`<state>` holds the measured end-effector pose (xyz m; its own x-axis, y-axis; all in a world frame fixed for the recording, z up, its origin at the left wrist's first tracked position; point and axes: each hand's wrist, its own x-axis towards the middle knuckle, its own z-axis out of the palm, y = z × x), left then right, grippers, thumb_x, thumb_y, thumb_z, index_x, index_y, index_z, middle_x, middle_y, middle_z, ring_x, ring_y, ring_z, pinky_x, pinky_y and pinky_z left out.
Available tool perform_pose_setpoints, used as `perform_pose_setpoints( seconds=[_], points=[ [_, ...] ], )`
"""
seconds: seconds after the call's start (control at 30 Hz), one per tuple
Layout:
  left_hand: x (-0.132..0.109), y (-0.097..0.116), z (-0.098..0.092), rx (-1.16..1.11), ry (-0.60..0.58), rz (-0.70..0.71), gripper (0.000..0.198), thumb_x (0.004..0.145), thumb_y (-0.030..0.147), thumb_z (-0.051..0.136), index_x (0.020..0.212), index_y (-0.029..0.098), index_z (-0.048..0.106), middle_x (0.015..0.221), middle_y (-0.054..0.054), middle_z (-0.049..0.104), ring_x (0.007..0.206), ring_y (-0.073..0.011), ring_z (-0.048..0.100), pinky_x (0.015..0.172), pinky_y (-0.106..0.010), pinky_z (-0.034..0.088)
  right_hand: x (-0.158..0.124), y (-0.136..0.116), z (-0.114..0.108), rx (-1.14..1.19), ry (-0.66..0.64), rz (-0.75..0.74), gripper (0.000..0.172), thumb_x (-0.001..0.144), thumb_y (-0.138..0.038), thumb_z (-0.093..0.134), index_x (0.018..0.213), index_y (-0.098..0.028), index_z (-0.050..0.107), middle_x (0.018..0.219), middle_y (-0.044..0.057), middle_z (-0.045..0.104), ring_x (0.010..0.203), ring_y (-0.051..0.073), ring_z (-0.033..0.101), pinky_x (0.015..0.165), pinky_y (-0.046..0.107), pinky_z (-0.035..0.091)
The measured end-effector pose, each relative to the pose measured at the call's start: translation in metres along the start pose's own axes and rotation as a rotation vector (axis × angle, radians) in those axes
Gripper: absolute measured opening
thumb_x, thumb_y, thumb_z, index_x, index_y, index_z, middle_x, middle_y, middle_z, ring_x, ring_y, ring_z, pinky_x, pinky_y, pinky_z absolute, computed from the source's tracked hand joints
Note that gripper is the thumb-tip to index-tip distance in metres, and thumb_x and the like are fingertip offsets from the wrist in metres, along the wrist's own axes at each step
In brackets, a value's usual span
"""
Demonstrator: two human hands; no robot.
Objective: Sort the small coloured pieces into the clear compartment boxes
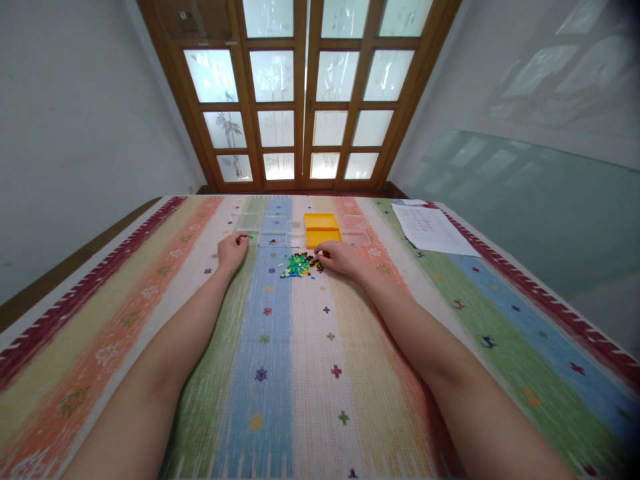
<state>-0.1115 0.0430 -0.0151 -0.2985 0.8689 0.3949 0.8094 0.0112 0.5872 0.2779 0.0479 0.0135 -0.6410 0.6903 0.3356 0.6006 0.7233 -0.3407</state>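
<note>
A loose pile of small coloured pieces (300, 265), green, blue, yellow, white and dark brown, lies on the striped tablecloth. At its right edge is my right hand (339, 258), fingers curled down and closed over the dark pieces; whether one is between them is hidden. My left hand (233, 251) is closed in a pinch at the near edge of a clear plastic box (249, 222). What its fingertips hold is too small to name. A tiny green piece (251, 237) shows just beside those fingertips. Between the hands stands a yellow box (323, 221) with its lid raised.
More clear plastic boxes stand beside the yellow one, including a right-hand clear box (361, 235) behind my right hand. A printed paper sheet (433, 230) lies at the far right of the tablecloth (310, 400). Beyond the table are wood-framed glass doors (305, 107).
</note>
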Motion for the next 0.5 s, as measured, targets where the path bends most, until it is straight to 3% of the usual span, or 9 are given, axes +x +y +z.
perform_pose_setpoints(
  seconds=[0.27, 0.5],
  points=[
    [-0.008, 0.012, 0.003, 0.013, -0.066, 0.104, 0.032, 0.092, 0.036, 0.058, 0.108, 0.021, 0.081, 0.082, -0.005, 0.075, 0.078, -0.0231, 0.066, 0.072, -0.031, 0.044, 0.007, -0.048, 0.016, 0.009, -0.076, -0.279, 0.011, 0.098, -0.023, 0.064, 0.104, -0.024, 0.073, 0.102, 0.006, 0.071, 0.095, 0.02, 0.06, 0.083, 0.031, 0.042],
    [-0.01, 0.016, 0.001, 0.033, -0.099, 0.108, 0.032, 0.093, 0.037, 0.058, 0.108, 0.021, 0.081, 0.084, -0.005, 0.076, 0.081, -0.0237, 0.067, 0.075, -0.032, 0.046, 0.007, -0.057, 0.018, -0.062, -0.119, -0.358, 0.008, 0.097, -0.026, 0.066, 0.103, -0.024, 0.072, 0.105, 0.006, 0.068, 0.097, 0.022, 0.059, 0.085, 0.034, 0.044]
  ],
)
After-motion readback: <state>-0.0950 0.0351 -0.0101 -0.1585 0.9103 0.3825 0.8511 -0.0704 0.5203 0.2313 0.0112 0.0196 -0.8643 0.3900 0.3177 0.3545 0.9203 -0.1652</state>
